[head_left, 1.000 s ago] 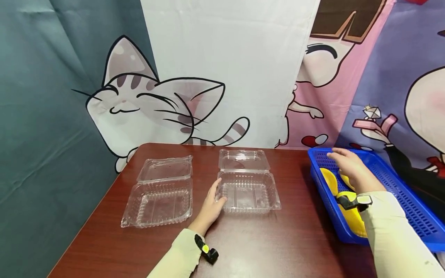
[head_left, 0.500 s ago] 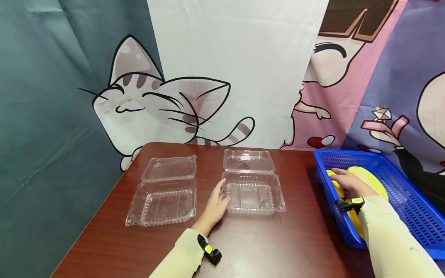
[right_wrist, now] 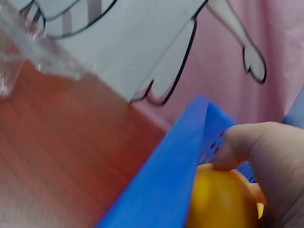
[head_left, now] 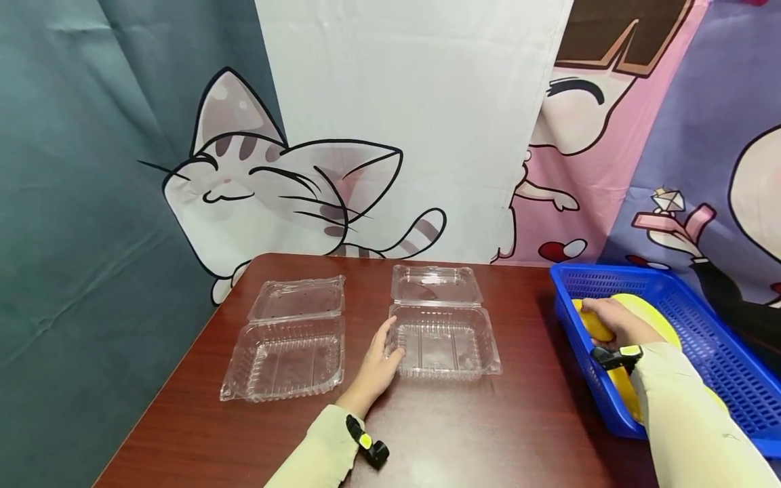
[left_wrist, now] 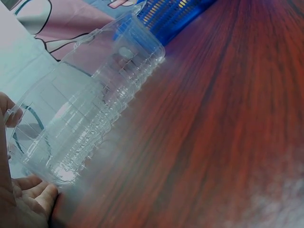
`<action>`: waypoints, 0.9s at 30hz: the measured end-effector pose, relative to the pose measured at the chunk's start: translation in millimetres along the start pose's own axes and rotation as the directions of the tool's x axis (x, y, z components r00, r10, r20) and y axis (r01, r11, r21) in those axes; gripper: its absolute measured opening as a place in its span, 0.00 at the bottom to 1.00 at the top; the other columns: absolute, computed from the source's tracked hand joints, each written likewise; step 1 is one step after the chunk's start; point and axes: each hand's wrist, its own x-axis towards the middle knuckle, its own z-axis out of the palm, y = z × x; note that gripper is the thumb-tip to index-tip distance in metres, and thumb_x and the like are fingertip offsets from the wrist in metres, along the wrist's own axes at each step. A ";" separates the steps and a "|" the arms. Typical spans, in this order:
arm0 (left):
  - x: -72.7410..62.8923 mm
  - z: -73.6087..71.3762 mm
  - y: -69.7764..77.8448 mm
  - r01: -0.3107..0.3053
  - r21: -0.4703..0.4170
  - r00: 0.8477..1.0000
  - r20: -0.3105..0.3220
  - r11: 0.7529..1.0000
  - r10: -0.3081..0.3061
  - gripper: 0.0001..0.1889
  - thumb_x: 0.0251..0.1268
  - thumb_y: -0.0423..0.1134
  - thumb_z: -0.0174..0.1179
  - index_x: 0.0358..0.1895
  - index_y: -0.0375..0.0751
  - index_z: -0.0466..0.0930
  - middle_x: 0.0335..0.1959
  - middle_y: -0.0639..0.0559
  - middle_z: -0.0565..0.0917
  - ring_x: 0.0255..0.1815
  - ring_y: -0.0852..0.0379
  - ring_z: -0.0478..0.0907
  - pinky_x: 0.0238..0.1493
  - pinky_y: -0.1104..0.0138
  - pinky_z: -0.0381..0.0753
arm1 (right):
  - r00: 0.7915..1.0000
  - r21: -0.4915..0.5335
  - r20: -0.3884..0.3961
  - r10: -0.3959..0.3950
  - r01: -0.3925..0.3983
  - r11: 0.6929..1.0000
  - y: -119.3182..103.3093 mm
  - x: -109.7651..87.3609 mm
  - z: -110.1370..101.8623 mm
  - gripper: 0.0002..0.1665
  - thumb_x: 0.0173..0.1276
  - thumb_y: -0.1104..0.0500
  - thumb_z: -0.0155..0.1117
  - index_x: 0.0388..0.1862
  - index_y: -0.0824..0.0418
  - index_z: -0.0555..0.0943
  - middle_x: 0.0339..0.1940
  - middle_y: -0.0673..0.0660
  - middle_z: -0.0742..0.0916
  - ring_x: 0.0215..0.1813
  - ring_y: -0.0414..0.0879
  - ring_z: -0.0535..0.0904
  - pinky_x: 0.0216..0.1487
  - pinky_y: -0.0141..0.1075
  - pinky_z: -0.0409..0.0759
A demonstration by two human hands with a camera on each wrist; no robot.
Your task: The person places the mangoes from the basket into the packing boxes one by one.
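Note:
My right hand (head_left: 622,322) reaches into the blue plastic basket (head_left: 720,352) at the right of the head view. Its thumb and fingers grip a rounded yellow-orange fruit (head_left: 596,325), its exact kind unclear; the right wrist view shows the thumb (right_wrist: 232,147) pressed on the fruit's (right_wrist: 218,199) top. Larger yellow pieces (head_left: 649,315) lie around and under that hand, partly hidden by hand and sleeve. My left hand (head_left: 375,366) rests against the left side of a clear plastic clamshell box (head_left: 445,339), fingers loosely extended along its wall. In the left wrist view, fingers (left_wrist: 35,194) touch the box's lower corner.
A second clear clamshell box (head_left: 293,359) lies with its lid spread back on the left of the brown table (head_left: 488,434). The middle box's lid (head_left: 436,285) also lies back. Cartoon-printed cloth (head_left: 427,135) hangs behind the table. The basket's raised wall borders my right hand.
My right hand has lowered into the basket, and its fingers now grip the yellow-orange fruit. My left hand stays at the middle box. The head view has shifted slightly.

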 end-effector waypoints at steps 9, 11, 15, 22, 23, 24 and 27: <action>-0.8 0.9 -0.3 -0.007 0.003 1.000 -0.005 1.000 0.007 0.35 0.68 0.29 0.54 0.78 0.41 0.57 0.77 0.34 0.58 0.77 0.37 0.58 0.72 0.45 0.62 | 0.911 0.070 -0.346 -0.225 0.264 0.962 -44.1 -22.7 25.1 0.33 0.73 0.50 0.51 0.67 0.67 0.56 0.52 0.69 0.71 0.26 0.45 0.80 0.25 0.39 0.83; 0.0 2.3 -0.1 -0.004 -0.003 1.000 -0.011 1.000 0.004 0.35 0.68 0.28 0.54 0.78 0.41 0.57 0.77 0.34 0.58 0.76 0.36 0.59 0.72 0.45 0.63 | 0.879 0.060 -0.400 -0.258 0.306 0.950 -57.4 -29.6 33.9 0.37 0.72 0.50 0.52 0.72 0.65 0.53 0.56 0.70 0.69 0.25 0.45 0.81 0.24 0.39 0.83; -2.6 5.2 7.1 0.003 -0.018 1.000 -0.023 1.000 -0.003 0.35 0.67 0.25 0.53 0.78 0.38 0.57 0.76 0.29 0.58 0.75 0.31 0.59 0.72 0.43 0.62 | 0.847 0.017 -0.409 -0.339 0.379 0.925 -83.4 -43.3 52.7 0.38 0.71 0.51 0.52 0.74 0.64 0.54 0.60 0.68 0.68 0.31 0.44 0.77 0.25 0.41 0.83; -14.8 -3.1 45.3 -0.015 -0.021 1.000 -0.014 1.000 0.015 0.33 0.66 0.24 0.53 0.75 0.33 0.59 0.72 0.24 0.61 0.72 0.26 0.61 0.70 0.42 0.64 | 0.853 0.070 -0.245 -0.460 0.489 0.870 -106.8 -53.8 102.4 0.35 0.72 0.57 0.53 0.75 0.62 0.58 0.58 0.67 0.71 0.24 0.43 0.80 0.21 0.37 0.79; -13.2 -3.1 40.1 -0.016 -0.018 1.000 -0.011 1.000 0.016 0.33 0.66 0.25 0.53 0.76 0.34 0.59 0.72 0.25 0.61 0.72 0.27 0.61 0.71 0.42 0.64 | 0.854 0.067 -0.229 -0.467 0.492 0.868 -107.1 -54.4 111.5 0.35 0.72 0.58 0.54 0.75 0.62 0.59 0.59 0.67 0.71 0.25 0.44 0.79 0.22 0.38 0.79; -11.6 -3.0 35.0 -0.017 -0.007 1.000 -0.011 1.000 0.017 0.33 0.67 0.26 0.54 0.76 0.35 0.59 0.73 0.26 0.61 0.73 0.28 0.61 0.71 0.43 0.64 | 0.855 0.062 -0.214 -0.472 0.494 0.867 -106.6 -55.1 120.7 0.35 0.71 0.58 0.55 0.75 0.61 0.60 0.61 0.68 0.71 0.27 0.45 0.79 0.23 0.39 0.79; -4.9 -1.0 14.5 -0.026 -0.002 1.000 -0.012 1.000 0.026 0.34 0.67 0.28 0.55 0.77 0.38 0.58 0.74 0.30 0.60 0.74 0.31 0.62 0.71 0.45 0.64 | 0.849 -0.004 -0.185 -0.495 0.503 0.864 -101.9 -52.2 146.3 0.35 0.70 0.59 0.58 0.75 0.61 0.64 0.64 0.70 0.72 0.32 0.50 0.79 0.24 0.43 0.81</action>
